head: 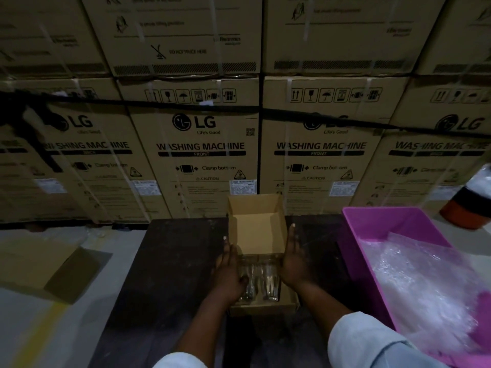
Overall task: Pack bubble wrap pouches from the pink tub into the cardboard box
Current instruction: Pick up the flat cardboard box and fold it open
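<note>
Where the cardboard box [256,229] sits on the dark table [172,261], its flaps stand open and its far half shows bare brown board, while clear glasses [259,280] lie side by side in the near half. Just right of the box stands the pink tub [385,221], holding a crumpled heap of clear bubble wrap pouches [414,274]. Behind the box rises a wall of stacked washing machine cartons [202,147], dimly lit; left of it, on the pale floor, lies a flattened carton [50,269]. The left hand [228,272] presses against the box's left side, fingers extended along it and thumb curled near the glasses. The right hand [295,261] flanks the right side, fingers straight, gripping nothing.
</note>
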{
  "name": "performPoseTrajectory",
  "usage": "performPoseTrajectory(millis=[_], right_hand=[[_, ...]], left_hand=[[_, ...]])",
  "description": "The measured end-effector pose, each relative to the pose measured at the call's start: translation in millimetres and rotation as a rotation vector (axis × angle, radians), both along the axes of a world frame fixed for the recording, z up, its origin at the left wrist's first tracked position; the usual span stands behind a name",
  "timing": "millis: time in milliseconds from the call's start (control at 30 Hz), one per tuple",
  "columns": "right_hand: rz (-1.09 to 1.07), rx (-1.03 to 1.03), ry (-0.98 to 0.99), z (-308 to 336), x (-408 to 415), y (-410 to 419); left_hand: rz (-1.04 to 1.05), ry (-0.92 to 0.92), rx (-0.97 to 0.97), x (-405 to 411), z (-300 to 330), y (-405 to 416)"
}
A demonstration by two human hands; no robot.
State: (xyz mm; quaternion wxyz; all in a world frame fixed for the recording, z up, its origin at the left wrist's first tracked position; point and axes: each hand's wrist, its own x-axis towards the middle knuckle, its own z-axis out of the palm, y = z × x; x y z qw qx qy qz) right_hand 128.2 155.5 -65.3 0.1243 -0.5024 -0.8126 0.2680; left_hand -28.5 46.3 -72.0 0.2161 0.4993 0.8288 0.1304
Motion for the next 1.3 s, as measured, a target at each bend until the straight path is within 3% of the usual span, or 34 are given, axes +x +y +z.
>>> performPoseTrajectory(millis=[133,600,800,1000,1133,1233,1300], right_hand=[[0.123,0.252,-0.212,2.4,8.2,-8.1],[0.231,0.152,-0.493,25.3,-2.1,7.6],[0.260,0.089,-0.550,27.1,0.0,20.6],[0.217,0.041,-0.510,23.5,10.5,24.4],[0.176,0.137,-0.382,25.5,12.4,6.7],[0.144,0.235,-0.211,25.3,12.9,-12.4],[0.101,0.212,-0.009,22.5,11.2,-25.8]], left_hand=[[-0.029,0.034,-0.050,-1.8,1.3,2.5],[-0.080,0.091,-0.237,-6.6,10.4,2.2],[-0.100,0.189,-0.185,-5.2,4.6,-8.5],[-0.147,0.292,-0.020,6.1,11.2,-13.5],[-0.160,0.309,0.148,17.8,12.2,-18.5],[-0.149,0.166,0.246,23.7,10.1,-20.9],[-0.036,-0.008,0.305,27.1,6.7,-21.3]])
